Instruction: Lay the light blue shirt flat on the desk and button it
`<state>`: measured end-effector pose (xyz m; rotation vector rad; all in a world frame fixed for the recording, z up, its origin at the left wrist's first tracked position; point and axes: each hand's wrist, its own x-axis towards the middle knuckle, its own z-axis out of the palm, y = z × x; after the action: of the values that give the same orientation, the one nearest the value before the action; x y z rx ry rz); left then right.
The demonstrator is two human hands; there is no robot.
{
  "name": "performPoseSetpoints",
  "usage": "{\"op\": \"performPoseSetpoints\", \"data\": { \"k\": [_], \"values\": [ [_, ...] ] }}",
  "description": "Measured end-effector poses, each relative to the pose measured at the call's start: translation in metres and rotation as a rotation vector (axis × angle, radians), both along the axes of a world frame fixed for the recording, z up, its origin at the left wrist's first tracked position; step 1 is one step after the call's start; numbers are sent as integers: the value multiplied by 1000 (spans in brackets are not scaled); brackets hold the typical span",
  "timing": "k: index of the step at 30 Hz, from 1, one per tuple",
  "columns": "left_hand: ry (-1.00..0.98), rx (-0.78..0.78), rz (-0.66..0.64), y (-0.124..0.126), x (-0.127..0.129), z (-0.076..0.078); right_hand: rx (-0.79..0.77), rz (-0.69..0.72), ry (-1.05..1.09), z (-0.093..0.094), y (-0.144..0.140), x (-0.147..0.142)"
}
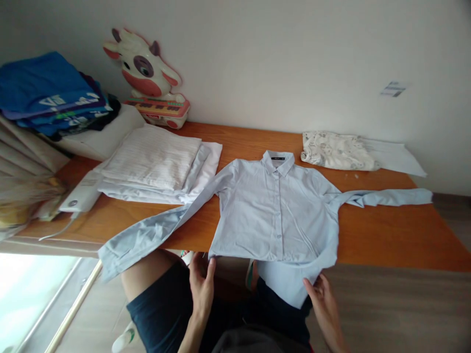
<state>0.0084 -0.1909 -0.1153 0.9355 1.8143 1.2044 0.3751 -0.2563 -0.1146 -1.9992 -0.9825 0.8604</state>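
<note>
Head view: closest in, the left hand (201,287) pinches the bottom corner of the light blue shirt (274,208) where it hangs off the near edge of the wooden surface (386,235). The right hand (324,301) touches the other hanging corner, fingers loose and open on the cloth; I cannot tell if it grips. The shirt lies front up and buttoned. Its body is flat, the collar points to the wall, and both sleeves are spread wide to the sides. None of it looks folded yet: sleeves and body are open. Further back on the left sits a pile of folded shirts (154,164), so some folding looks done already. Far right lies a patterned cloth (336,150). By the wall stands a cow toy (149,78), beside stacked blue clothes (51,95).
</note>
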Motion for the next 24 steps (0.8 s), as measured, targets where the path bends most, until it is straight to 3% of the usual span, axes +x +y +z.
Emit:
{"op": "performPoseSetpoints", "data": {
  "k": [5,8,11,15,20,24],
  "values": [
    [108,24,-225,19,-20,19,-39,81,162,22,12,14],
    [-12,21,-253,5,-31,31,-34,-26,280,34,-8,47],
    [-115,-102,-340,-14,-33,34,-133,-121,251,34,-29,89],
    [-47,-198,-421,-36,-29,22,-279,156,126,26,-36,125],
    [-35,-152,-305,-47,-33,10,-350,308,17,20,-39,137],
    [-232,-8,-18,-34,-52,26,-546,502,-166,34,-41,128]
  ]
}}
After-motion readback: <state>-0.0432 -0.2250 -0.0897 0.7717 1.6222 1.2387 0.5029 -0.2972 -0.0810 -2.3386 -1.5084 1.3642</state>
